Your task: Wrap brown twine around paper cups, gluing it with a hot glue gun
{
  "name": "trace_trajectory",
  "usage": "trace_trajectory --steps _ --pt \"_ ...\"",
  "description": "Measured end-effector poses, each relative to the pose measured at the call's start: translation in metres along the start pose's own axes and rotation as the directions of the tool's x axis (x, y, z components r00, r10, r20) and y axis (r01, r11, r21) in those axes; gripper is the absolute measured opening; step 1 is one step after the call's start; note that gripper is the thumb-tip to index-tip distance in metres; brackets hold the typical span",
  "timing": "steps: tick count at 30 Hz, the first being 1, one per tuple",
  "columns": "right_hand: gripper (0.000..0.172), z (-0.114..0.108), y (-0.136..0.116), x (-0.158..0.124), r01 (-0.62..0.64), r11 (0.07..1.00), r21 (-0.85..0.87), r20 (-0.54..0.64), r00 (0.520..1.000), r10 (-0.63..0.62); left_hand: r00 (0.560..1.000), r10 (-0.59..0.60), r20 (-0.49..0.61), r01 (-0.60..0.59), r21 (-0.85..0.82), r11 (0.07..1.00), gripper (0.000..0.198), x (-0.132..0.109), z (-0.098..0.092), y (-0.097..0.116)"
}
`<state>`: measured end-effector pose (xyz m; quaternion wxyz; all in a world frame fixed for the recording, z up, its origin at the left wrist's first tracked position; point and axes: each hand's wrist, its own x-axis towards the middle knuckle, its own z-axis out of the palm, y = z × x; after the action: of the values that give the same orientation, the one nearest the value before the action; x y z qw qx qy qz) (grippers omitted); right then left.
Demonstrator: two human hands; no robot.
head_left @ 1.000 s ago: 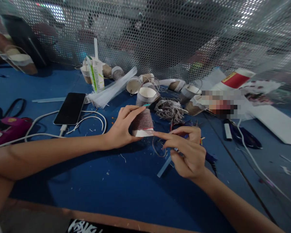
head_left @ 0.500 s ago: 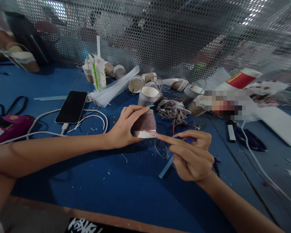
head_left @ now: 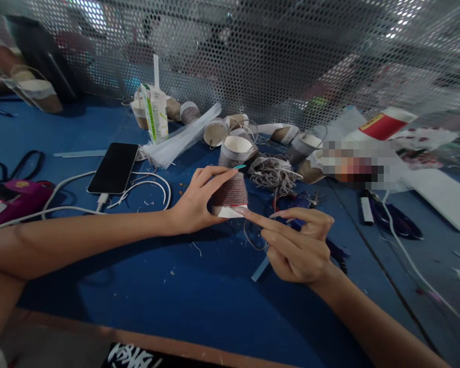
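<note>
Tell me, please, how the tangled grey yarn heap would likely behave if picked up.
The tangled grey yarn heap would probably sag, since it lies in loose loops. It is probably light, being thin strands. It might snag, as stray strands stick out.

Brown-grey striped cup [head_left: 230, 190], white rim [head_left: 227, 211], blue tabletop [head_left: 199, 296], black phone [head_left: 113, 168]

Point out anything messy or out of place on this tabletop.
The grey yarn lies in a loose tangle beyond the right hand, and pale scraps litter the blue tabletop. Farther back, a tipped cup lies on its side beside an upright cup.
</note>
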<state>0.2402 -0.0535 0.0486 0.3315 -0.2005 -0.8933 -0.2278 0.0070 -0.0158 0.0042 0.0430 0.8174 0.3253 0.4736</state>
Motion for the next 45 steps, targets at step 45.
trace_trajectory --steps 45 --pt "0.025 -0.004 -0.005 0.008 -0.226 0.929 0.293 0.033 0.974 0.226 0.998 0.06 0.013 -0.06 0.017 0.998 0.073 0.001 -0.004 0.002"
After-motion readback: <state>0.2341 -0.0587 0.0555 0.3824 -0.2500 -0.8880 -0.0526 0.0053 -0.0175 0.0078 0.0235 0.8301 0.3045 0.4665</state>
